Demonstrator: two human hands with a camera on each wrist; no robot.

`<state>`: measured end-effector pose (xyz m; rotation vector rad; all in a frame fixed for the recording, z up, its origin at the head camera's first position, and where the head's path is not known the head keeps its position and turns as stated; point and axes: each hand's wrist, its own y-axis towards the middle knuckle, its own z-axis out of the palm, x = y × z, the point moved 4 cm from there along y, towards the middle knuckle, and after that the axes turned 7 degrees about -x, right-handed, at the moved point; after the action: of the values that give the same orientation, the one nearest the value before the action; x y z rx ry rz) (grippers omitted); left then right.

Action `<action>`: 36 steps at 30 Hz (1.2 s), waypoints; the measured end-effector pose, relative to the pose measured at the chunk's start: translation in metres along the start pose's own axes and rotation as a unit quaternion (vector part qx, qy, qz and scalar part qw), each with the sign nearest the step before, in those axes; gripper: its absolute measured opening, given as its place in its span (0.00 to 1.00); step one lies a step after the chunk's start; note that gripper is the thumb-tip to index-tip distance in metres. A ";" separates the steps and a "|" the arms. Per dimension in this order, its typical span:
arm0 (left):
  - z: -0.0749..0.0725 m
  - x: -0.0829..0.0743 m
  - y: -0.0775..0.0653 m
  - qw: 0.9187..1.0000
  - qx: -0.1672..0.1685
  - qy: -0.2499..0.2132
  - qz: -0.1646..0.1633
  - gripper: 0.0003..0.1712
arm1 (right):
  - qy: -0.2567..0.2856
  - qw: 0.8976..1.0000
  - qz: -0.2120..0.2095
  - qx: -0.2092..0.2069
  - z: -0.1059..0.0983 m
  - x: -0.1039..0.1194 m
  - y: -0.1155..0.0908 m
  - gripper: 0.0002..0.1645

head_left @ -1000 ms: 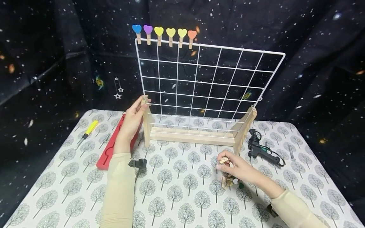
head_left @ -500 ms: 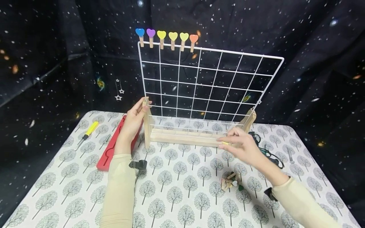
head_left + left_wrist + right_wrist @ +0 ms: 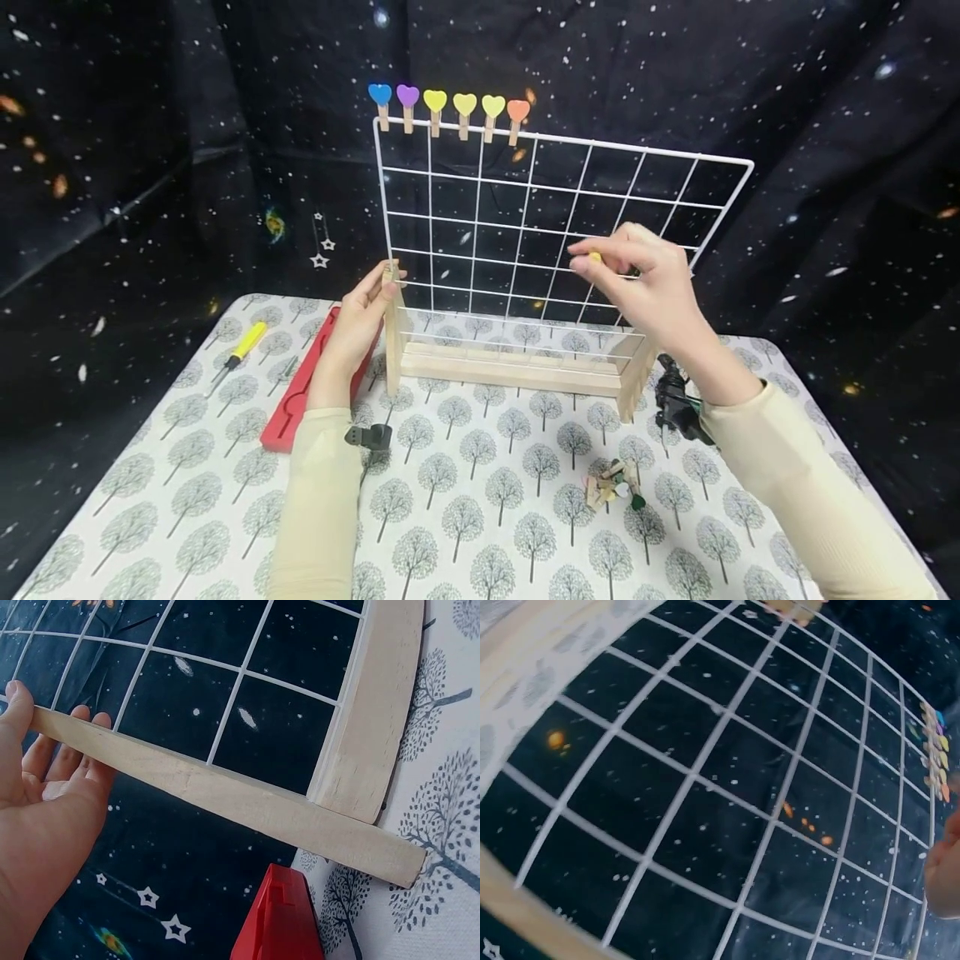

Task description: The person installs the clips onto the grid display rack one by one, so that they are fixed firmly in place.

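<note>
A white wire grid rack leans back in a wooden stand. Along its top left edge sits a row of clothespins with heart tops, blue, purple, several yellow-toned and one orange. My left hand grips the top of the stand's left upright, thumb on one side and fingers on the other. In front of the grid's right half, my right hand pinches a small clothespin with a yellow top, mostly hidden by the fingers. Only a little of my right hand shows in the right wrist view.
A small pile of clothespins lies on the tree-patterned tablecloth. Behind the right forearm is a black glue gun. To the left are a red case and a yellow-handled screwdriver. A dark starry cloth hangs behind.
My right hand has risen from the clothespin pile to in front of the grid, carrying a clothespin. The left hand keeps its grip on the upright. The head view has shifted slightly.
</note>
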<state>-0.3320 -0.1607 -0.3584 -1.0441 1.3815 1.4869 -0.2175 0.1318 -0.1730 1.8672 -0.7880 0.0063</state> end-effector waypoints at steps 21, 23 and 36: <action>0.006 -0.019 -0.006 1.000 -0.003 0.018 -0.001 0.26 | -0.129 0.987 0.059 0.077 -0.012 -0.019 0.110 0.18; 0.005 -0.016 -0.004 1.000 -0.003 0.016 -0.001 0.26 | -0.157 0.983 0.047 0.088 -0.012 -0.017 0.118 0.19; 0.000 0.002 0.001 1.000 -0.011 0.014 -0.002 0.27 | -0.250 0.954 -0.054 0.156 0.005 -0.006 0.127 0.16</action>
<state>-0.3333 -0.1605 -0.3596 -1.0851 1.3858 1.4934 -0.2897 0.1028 -0.0721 2.2485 -1.0735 -0.4517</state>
